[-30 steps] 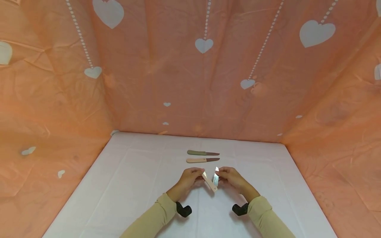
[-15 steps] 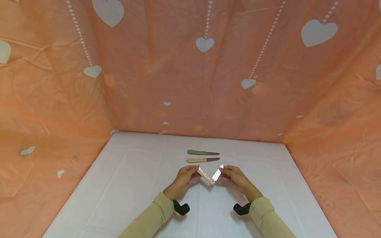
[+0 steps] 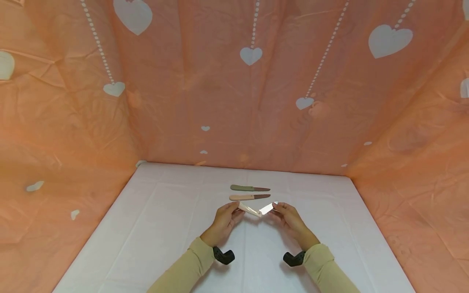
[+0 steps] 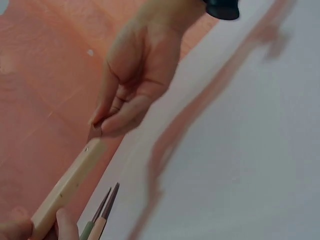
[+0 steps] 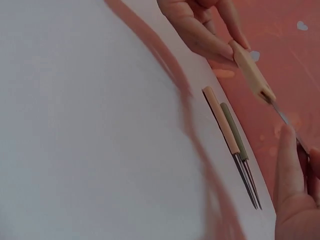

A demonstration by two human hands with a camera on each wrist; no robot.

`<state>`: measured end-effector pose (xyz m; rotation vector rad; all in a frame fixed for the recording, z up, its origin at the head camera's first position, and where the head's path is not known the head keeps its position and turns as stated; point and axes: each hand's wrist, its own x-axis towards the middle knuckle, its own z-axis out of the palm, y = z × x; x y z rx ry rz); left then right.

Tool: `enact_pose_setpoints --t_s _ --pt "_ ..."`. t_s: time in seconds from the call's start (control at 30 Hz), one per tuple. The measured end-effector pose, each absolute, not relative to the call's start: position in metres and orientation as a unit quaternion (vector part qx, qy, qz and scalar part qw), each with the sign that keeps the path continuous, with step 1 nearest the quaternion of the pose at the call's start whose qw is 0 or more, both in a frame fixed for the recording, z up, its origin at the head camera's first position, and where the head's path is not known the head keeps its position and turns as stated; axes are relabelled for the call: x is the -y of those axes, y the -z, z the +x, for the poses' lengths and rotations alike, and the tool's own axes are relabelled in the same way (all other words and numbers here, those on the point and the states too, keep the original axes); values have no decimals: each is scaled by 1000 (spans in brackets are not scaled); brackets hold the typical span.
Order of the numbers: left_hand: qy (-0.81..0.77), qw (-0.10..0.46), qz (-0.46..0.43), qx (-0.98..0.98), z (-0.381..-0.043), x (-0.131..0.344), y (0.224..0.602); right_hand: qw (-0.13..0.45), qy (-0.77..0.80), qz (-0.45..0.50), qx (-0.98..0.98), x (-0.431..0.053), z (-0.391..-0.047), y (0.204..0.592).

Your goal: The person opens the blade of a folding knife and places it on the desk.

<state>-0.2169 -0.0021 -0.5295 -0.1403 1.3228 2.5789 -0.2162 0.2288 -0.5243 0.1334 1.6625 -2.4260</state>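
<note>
A folding knife with a cream handle is held above the table between both hands, its blade swung out to a wide angle with the handle. My left hand pinches the handle's end. Thumb and fingers of my right hand pinch the blade near its tip, hiding part of it. In the right wrist view the blade comes out of the slot in the handle. Just beyond the hands lie a beige-handled folding knife and a green-handled one, both unfolded.
A white cloth covers the table. Orange curtains with white hearts enclose its back and both sides. A black device sits at the left wrist, and another black device at the right.
The knife's blade has swung further from its handle, from a narrow V to nearly a straight line. My left hand has shifted left and slightly away, the right slightly right. The two lying knives stay put.
</note>
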Motion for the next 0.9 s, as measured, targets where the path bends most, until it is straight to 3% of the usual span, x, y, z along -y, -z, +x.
enact_pose_setpoints --t_s 0.3,0.9 --pt "-911 106 -119 -380 -217 -1 529 36 872 112 -475 -213 -212 531" --pt "-939 35 -149 -308 -217 -13 531 -3 909 151 -389 -190 -208 533"
